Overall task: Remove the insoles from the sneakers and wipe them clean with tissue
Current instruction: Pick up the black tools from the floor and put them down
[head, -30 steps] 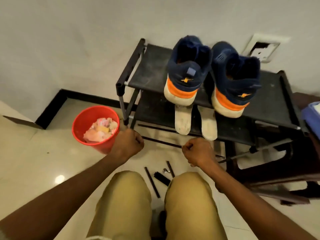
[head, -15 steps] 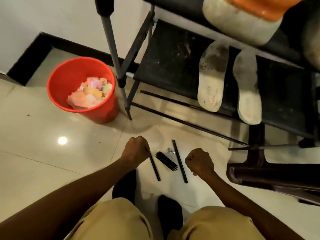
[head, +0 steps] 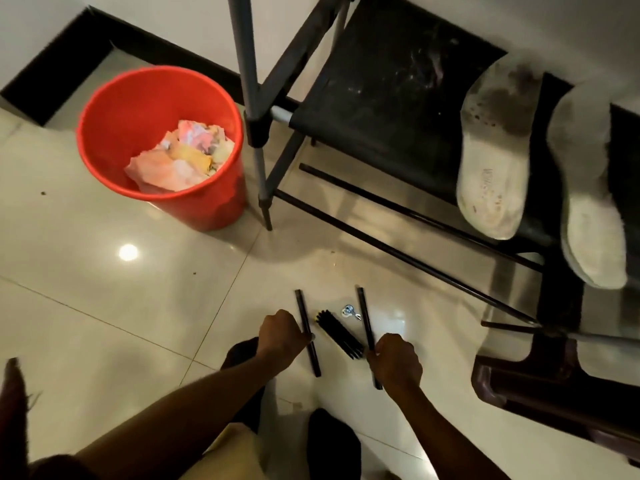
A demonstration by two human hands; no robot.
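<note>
Head view: insoles on the shelf beyond the right hand point lengthwise away, print unreadable; it and the left hand grip rods.

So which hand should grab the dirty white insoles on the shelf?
Probably the right hand. The insoles lie on the black shelf over on its side, while the left hand is curled farther away, nearer the red bucket.

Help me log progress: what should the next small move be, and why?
Probably raise the right hand to a stained insole on the lower shelf: both insoles are out and dirty, yet it and the left hand sit curled at the black rods.
</note>
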